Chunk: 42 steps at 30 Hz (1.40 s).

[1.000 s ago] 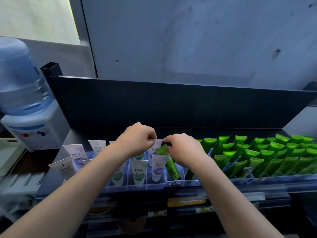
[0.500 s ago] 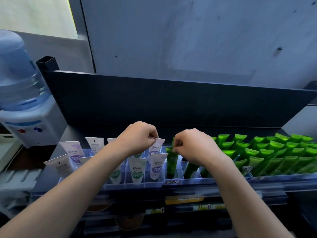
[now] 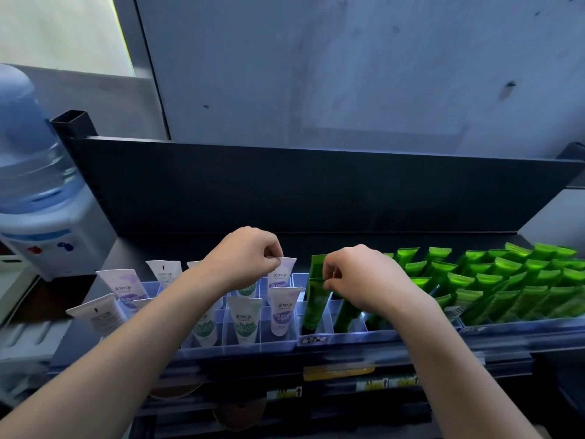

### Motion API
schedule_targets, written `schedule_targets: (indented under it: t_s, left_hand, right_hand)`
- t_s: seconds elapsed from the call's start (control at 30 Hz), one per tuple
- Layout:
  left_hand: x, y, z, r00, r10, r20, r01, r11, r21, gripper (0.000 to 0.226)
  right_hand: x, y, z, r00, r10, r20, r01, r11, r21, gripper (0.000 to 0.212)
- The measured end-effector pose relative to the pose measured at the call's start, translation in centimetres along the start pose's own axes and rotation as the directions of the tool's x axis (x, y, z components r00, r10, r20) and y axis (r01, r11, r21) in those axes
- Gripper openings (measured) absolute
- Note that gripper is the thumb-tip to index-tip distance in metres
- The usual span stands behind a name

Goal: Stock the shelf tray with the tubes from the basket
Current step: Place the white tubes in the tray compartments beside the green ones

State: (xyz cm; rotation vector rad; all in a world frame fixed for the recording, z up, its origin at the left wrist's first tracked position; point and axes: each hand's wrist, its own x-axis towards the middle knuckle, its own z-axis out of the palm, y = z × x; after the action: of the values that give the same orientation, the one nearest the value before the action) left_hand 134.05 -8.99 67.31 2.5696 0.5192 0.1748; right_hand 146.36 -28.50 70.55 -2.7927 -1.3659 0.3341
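A clear divided shelf tray [image 3: 348, 339] runs along the shelf front. White tubes [image 3: 244, 318] stand in its left slots, and green tubes [image 3: 506, 280] fill its right side. My left hand [image 3: 243, 258] pinches the top edge of a white tube [image 3: 283, 274] standing in a back slot. My right hand [image 3: 357, 277] pinches the crimped top of a green tube [image 3: 313, 308] that stands upright in a slot beside the white ones. A second green tube [image 3: 317, 264] stands right behind it. No basket is in view.
A dark shelf back panel [image 3: 316, 191] rises behind the tray. A water dispenser [image 3: 38, 198] stands to the left. Lower shelves with labels [image 3: 338, 373] sit below the tray edge. A grey wall is behind.
My right hand has stood the tilted green tube upright and lowered it into its slot. My left hand stays on the white tube's top.
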Motion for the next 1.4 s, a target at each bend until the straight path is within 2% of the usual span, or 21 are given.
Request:
schedule_targets:
  t_s: [0.37,0.67,0.83,1.0,1.2,1.4]
  left_hand:
    - [-0.6,-0.8,-1.2,1.0,0.019,0.015,-0.019,1.0,0.0,0.011]
    - [-3.2,-2.4,-3.6,0.994,0.027,-0.104,-0.031,0.999,-0.032,0.01]
    - [-7.2,-4.6,-6.5,0.988,-0.007,-0.153,0.003,1.0,-0.029,0.003]
    - [-12.3,-7.9,-10.0,0.972,-0.075,-0.223,0.07,0.997,-0.031,0.007]
    - [-17.6,-13.1,-13.3,0.943,-0.187,-0.277,0.178,0.982,-0.056,0.01]
    - [-20.2,-16.1,-12.7,0.973,-0.166,-0.161,0.172,0.985,0.029,0.023]
  right_hand:
    - [0.5,-0.2,0.5,0.999,-0.036,0.025,0.036,0.999,-0.004,0.017]
    - [0.7,-1.0,-0.2,0.998,-0.06,0.036,0.06,0.998,0.014,0.024]
    - [0.6,-2.2,-1.0,0.995,-0.093,0.039,0.092,0.996,0.021,0.027]
    - [0.0,-3.7,-1.7,0.991,-0.135,0.005,0.135,0.991,0.026,0.027]
    - [0.3,-8.5,-2.2,0.958,-0.264,-0.108,0.271,0.961,0.056,0.02]
    - [0.4,-16.4,-0.8,0.875,-0.44,-0.199,0.468,0.876,0.118,0.024]
